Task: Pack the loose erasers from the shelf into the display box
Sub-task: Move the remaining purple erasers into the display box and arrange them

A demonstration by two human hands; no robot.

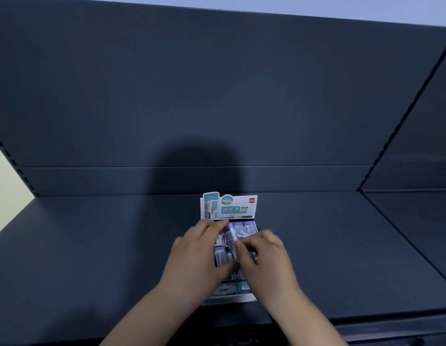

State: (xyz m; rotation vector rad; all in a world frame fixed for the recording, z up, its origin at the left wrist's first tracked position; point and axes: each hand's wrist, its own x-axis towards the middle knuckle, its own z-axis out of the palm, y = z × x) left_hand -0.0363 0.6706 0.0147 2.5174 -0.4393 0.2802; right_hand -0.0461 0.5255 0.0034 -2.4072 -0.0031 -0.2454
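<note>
A white display box [229,298] with an upright printed header card [228,207] stands on the dark shelf [92,245]. Several purple and teal sleeved erasers [247,227] lie packed inside it. Both hands are over the box. My left hand [199,248] and my right hand [264,255] each pinch an end of one purple eraser [229,234], which lies tilted above the packed rows. The hands hide the middle of the box.
The dark shelf back panel [217,96] rises right behind the box. A second shelf section [416,221] joins at an angle on the right. The shelf's front edge [366,323] runs just below the box.
</note>
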